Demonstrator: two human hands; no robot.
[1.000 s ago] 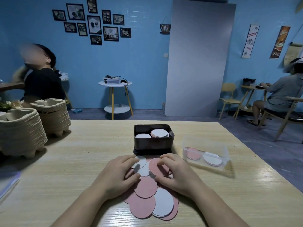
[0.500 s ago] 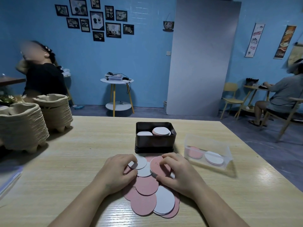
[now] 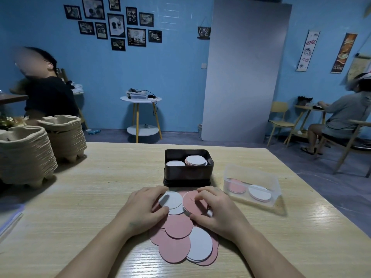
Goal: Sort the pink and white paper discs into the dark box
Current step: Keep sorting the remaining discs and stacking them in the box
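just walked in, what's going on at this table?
A person is sorting paper discs at a wooden table. The left hand pinches a white disc and the right hand grips a pink disc, both at the far end of a loose pile of pink and white discs. Just beyond it, the dark box already holds two stacks. A clear tub to the right holds one pink and one white disc.

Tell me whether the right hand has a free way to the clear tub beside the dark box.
Probably yes. The clear tub sits just right of the right hand, open-topped, with only bare table between them. But that hand holds a pink disc, so it would arrive with it.
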